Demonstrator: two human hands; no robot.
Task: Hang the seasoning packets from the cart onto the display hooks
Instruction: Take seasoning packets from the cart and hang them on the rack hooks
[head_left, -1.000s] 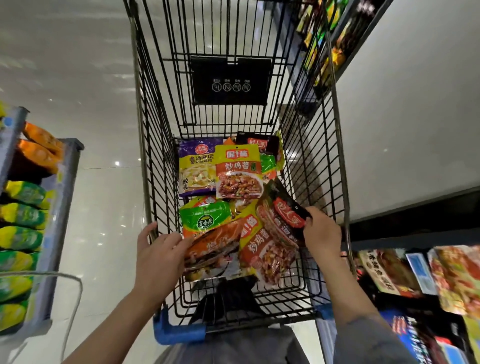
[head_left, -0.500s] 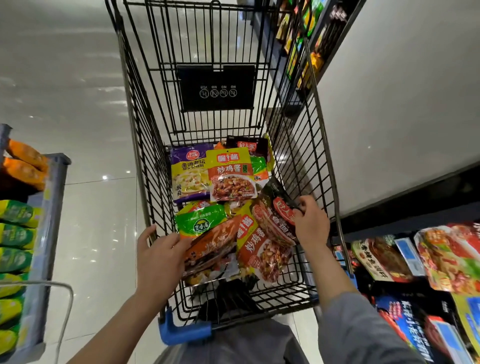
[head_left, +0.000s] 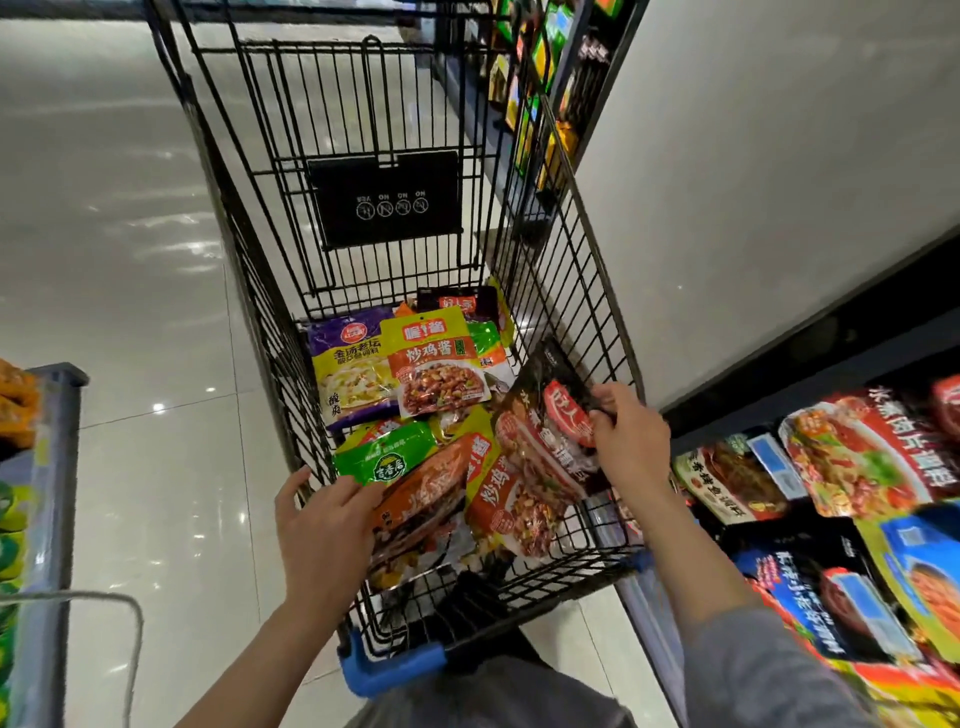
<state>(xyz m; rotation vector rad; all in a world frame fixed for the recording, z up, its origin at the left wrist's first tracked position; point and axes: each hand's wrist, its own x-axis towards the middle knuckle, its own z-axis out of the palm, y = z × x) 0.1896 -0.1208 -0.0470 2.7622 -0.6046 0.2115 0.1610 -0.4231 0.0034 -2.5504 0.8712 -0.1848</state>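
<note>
Right hand (head_left: 631, 441) grips a dark packet (head_left: 545, 415) in the cart (head_left: 571, 218); left hand (head_left: 324, 530) spread on orange packet (head_left: 421, 499)

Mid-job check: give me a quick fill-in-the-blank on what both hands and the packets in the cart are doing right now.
1. The right hand grips a black and red packet by its ____ edge.
2. The left hand touches the ____ packet lying beside the green packet.
3. All the loose packets lie inside the black wire ____.
4. The purple packet lies partly under a yellow and ____ packet.

Missing words: top; orange; cart; orange
</note>
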